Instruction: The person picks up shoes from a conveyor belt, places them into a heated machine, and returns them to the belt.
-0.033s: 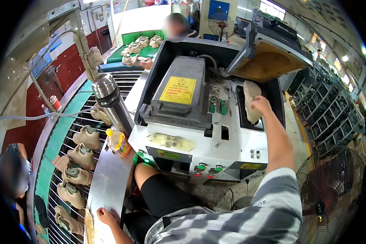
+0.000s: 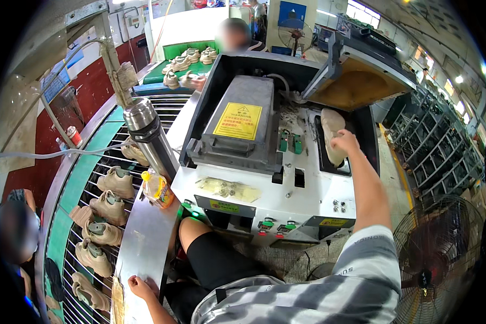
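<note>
A beige shoe (image 2: 332,121) lies lengthwise in the dark recessed bay (image 2: 346,168) on the right side of the machine (image 2: 313,186). My right hand (image 2: 345,141) is closed on the shoe's right edge, thumb and fingers pinching it. Above that bay, a hinged lid (image 2: 356,81) with a brown padded underside is raised. My left hand (image 2: 140,286) rests with curled fingers on the metal ledge (image 2: 137,243) at lower left; no object shows in it. A closed grey cover (image 2: 243,92) with a yellow warning label sits over the machine's left side.
Several beige shoes (image 2: 109,208) stand on the curved roller conveyor (image 2: 81,189). A steel flask (image 2: 151,135) and a yellow-capped bottle (image 2: 157,191) stand along the ledge. A co-worker's hand (image 2: 198,82) is by the green shelf (image 2: 170,51). A floor fan (image 2: 432,270) and racks (image 2: 432,140) are right.
The shoe under my right hand has turned slightly and sits flatter in the bay. The co-worker's hand and shoe have shifted at the far conveyor end. My left hand has stayed still.
</note>
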`<state>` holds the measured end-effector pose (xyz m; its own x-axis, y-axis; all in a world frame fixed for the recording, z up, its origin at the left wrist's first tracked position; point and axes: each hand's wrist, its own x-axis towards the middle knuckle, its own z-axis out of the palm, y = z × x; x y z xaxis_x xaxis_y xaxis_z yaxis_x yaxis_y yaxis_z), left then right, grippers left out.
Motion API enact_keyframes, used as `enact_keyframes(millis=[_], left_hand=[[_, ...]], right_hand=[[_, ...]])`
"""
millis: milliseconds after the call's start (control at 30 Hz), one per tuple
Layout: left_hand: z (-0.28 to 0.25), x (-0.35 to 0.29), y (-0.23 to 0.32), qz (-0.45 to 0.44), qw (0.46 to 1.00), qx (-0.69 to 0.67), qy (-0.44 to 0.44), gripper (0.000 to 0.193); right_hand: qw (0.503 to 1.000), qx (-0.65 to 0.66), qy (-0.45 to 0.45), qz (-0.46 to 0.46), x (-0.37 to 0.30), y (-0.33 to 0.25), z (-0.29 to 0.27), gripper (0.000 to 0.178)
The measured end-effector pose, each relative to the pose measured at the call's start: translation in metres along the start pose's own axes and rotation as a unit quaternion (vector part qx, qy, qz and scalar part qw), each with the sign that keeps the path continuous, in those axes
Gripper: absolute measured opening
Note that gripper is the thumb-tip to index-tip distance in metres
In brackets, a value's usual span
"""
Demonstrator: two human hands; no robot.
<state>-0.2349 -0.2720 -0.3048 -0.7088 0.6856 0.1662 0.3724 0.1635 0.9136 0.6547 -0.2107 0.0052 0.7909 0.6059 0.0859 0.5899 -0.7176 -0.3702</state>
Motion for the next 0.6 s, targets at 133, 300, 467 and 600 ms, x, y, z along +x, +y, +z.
enact_keyframes(millis=[133,300,467,600], left_hand=[[0.013,-0.011,0.024,-0.009,0.999,0.049,-0.001,0.011],[0.020,-0.017,0.045,0.001,0.985,0.171,-0.008,0.013],[0.025,-0.020,0.047,0.043,0.977,0.208,-0.017,0.013],[0.085,-0.061,0.086,0.168,0.948,0.191,-0.193,0.013]], right_hand=[[0.999,0.041,-0.017,0.013,-0.007,0.003,0.000,0.076],[0.999,0.033,-0.030,-0.001,-0.014,0.000,-0.004,0.077],[0.999,-0.026,0.019,-0.002,-0.045,-0.002,0.000,0.074],[0.979,-0.017,0.161,-0.121,-0.075,0.036,0.017,0.061]])
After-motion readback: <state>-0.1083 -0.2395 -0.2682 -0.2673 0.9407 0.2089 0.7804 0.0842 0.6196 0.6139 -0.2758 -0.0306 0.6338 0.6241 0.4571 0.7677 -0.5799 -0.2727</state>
